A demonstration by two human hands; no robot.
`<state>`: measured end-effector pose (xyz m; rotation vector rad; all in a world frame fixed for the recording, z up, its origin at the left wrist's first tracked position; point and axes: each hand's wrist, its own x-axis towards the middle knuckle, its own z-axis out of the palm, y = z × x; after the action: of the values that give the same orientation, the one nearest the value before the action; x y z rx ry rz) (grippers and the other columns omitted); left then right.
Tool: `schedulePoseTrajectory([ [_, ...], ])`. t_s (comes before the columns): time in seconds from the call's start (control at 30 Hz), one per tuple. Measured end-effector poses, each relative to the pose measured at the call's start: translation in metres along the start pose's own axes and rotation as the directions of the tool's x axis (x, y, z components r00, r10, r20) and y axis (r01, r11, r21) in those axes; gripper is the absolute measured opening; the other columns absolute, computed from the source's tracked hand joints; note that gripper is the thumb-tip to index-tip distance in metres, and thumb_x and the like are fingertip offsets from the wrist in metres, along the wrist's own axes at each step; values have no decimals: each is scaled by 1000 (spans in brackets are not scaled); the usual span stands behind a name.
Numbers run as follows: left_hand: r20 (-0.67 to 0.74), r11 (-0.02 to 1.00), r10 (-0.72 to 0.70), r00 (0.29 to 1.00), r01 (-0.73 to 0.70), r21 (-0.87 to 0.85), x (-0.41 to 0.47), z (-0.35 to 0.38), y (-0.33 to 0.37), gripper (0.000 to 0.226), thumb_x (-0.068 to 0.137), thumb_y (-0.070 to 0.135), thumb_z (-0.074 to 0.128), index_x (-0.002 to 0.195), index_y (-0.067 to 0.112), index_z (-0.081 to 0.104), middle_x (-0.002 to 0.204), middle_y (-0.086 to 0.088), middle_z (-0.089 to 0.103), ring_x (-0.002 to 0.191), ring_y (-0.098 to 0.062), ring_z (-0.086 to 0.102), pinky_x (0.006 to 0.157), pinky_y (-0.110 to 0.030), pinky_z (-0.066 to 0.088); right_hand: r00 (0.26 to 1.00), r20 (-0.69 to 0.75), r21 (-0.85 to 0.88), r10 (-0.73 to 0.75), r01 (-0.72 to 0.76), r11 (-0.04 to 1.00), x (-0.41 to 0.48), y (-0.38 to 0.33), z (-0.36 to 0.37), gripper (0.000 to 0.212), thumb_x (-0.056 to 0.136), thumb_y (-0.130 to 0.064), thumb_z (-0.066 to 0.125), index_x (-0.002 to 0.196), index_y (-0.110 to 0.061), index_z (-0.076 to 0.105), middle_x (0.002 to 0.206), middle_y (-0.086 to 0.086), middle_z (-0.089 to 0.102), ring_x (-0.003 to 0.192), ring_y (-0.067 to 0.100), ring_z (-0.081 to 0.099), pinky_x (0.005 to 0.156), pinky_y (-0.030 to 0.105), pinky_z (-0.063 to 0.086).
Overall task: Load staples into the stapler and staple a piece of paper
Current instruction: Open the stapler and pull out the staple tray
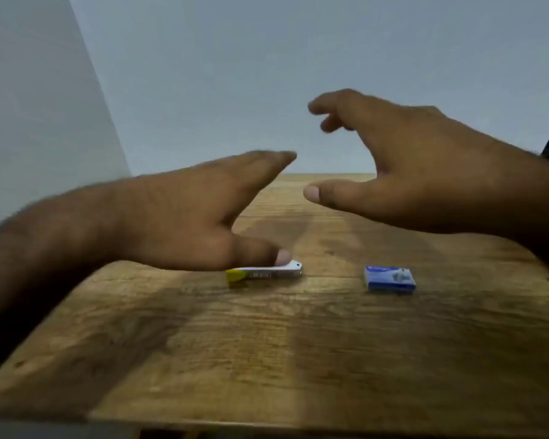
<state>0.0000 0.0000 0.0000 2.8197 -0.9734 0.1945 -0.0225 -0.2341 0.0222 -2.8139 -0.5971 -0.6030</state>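
wood-grain surface (267, 359) under everything. near its middle: stapler (267, 274), white w/ yellow end at 9 o'clock, lying flat, closed as far as visible. at 3 o'clock from it, apart: blue staple box (389, 279), flat, prob unopened, tho blurry.

left hand (184, 213) at 10 o'clock of stapler, fingers straight and together, thumb spread, gripping nothing. thumb tip over stapler's top in view; touching or just above, can't tell.

right hand (409, 172) up at 12 o'clock of the box, well clear of surface, spread wide, fingers loosely bent, thumb out, nothing in it.

no paper anywhere in view.

progress, judged: approx zero. neither item picked up, no staples out, stapler not opened. left to do: basically all of it, i.e. open stapler, take strip from box, load, shut, find a sheet, staple it.

likely step in hand: the first reach, left for stapler, right maybe for box.
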Motion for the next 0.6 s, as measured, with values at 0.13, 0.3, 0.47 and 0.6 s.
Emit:
schedulePoseTrajectory([
  [0.13,227,999,-46,973,49,-8,-13,19,-14,120,63,84,58,160,39,3,164,30,10,134,20,17,102,-5,13,987,161,-53,-18,27,998,-11,-9,25,82,72,-78,52,146,-49,29,140,-25,56,112,6,53,91,29,28],
  [0.3,248,999,-18,969,10,36,-15,37,-28,97,78,74,56,159,32,23,162,21,29,133,7,36,104,-13,27,964,260,-135,-64,102,986,-17,-23,53,62,81,-77,50,134,-45,47,128,-23,63,111,7,57,87,31,30],
  [0.47,210,1000,13,978,-15,10,-7,53,-41,54,90,56,61,137,29,55,134,14,58,120,-11,57,104,-41,46,943,331,-131,-31,78,988,-12,-34,82,54,85,-70,54,128,-38,54,120,-14,66,105,16,61,84,36,50],
  [0.6,108,993,22,994,-9,-118,-3,62,-52,34,88,45,69,119,30,66,111,13,66,103,-9,62,95,-43,52,934,357,-97,8,28,995,-1,-35,103,36,88,-59,58,115,-34,61,104,-10,66,93,16,60,76,36,53],
])
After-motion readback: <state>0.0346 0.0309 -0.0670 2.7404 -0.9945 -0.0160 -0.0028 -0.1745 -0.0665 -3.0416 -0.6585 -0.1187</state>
